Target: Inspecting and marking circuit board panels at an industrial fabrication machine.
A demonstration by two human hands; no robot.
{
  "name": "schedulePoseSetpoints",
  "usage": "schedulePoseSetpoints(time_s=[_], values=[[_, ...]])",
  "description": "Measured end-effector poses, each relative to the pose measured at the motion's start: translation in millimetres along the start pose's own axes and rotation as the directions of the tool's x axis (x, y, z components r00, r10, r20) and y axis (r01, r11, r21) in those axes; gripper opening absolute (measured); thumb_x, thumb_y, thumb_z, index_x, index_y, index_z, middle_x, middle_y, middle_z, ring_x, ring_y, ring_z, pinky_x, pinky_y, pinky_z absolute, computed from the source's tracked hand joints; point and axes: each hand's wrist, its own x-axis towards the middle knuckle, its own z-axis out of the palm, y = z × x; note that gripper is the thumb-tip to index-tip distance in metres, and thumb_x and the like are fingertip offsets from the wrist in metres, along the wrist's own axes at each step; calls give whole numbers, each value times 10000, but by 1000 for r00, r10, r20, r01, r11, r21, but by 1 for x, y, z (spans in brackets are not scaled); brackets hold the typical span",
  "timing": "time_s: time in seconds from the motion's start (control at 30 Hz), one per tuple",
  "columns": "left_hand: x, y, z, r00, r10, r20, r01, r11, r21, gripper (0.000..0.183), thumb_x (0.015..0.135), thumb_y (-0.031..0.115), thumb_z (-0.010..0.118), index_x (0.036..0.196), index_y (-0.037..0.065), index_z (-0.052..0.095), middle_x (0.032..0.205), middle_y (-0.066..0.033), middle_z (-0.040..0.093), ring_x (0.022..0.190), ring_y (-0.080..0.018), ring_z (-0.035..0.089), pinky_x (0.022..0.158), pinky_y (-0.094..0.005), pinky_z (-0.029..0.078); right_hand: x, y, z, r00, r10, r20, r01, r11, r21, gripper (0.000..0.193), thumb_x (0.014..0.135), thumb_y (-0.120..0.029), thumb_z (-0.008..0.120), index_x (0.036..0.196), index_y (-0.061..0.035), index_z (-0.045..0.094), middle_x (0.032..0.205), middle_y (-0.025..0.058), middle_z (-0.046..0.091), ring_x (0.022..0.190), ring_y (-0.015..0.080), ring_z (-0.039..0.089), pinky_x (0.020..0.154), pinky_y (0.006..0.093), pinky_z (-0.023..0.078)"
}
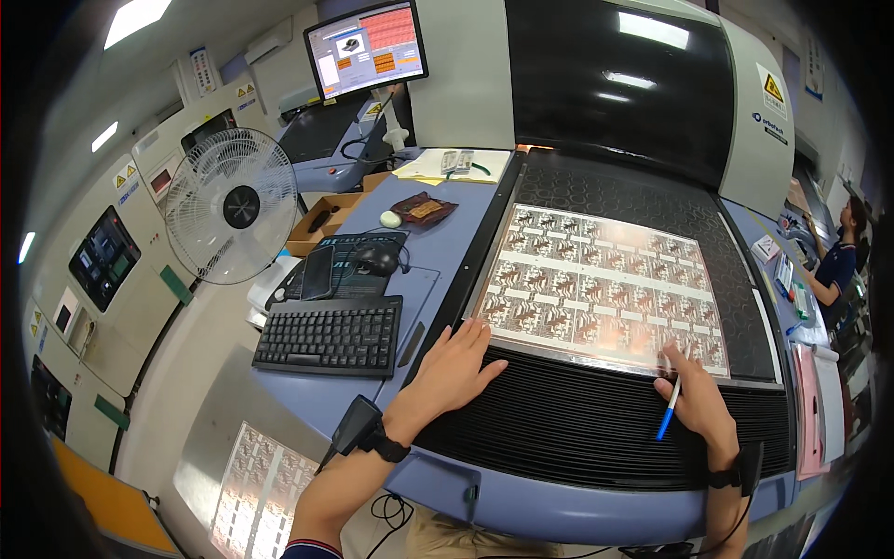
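A copper-patterned circuit board panel (pixel 596 284) lies flat on the black bed of a large machine. At its near left corner rests my left hand (pixel 452 373), fingers stretched forward and thumb apart, with nothing held. My right hand (pixel 700 402) is by the panel's near right edge, its fingertips over the patterned surface. A white pen with a blue end (pixel 668 417) is held in that hand, pointing down toward me. Beneath both hands runs a ribbed black cover (pixel 559 410). Each wrist wears a black strap with a device.
On the left are a black keyboard (pixel 328 335), a mouse (pixel 379 258) and a dark red packet (pixel 424 209). A monitor (pixel 366 48) and fan (pixel 242 207) stand beyond. Another panel (pixel 263 489) lies lower left. The machine's dark hood (pixel 619 102) rises behind. A person (pixel 838 256) is far right.
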Motion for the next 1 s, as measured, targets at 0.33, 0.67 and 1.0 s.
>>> schedulePoseSetpoints(time_s=[0.33, 0.67, 1.0], values=[[-82, -8, -52, 967, -98, -235, 79, 993, -89, 576, 961, 289, 705, 1421, -24, 556, 1515, -277, 489, 1476, -425, 389, 1207, -493, 325, -6, -3, -9, 992, 115, 49, -113, 993, -39, 561, 914, -166, 729, 1411, -45, 500, 1460, 327, 510, 1356, 535, 459, 1117, 524, 421], [-120, -61, -47, 927, -259, -270, 288, 955, 75, 532, 920, 288, 740, 1400, 88, 629, 1524, -290, 475, 1452, -499, 383, 1197, -551, 312, -6, 3, -2, 998, 51, 40, -49, 997, -55, 556, 893, -188, 740, 1368, -32, 497, 1457, 330, 503, 1399, 541, 404, 1173, 566, 356], [-126, -91, -59, 745, -437, -503, 481, 875, -48, 592, 957, 344, 696, 1392, -36, 566, 1576, -337, 361, 1433, -538, 365, 1192, -527, 309, -7, 7, 2, 998, -45, -31, 44, 998, -38, 506, 880, -209, 756, 1299, -28, 536, 1381, 318, 561, 1351, 523, 464, 1158, 580, 373]])
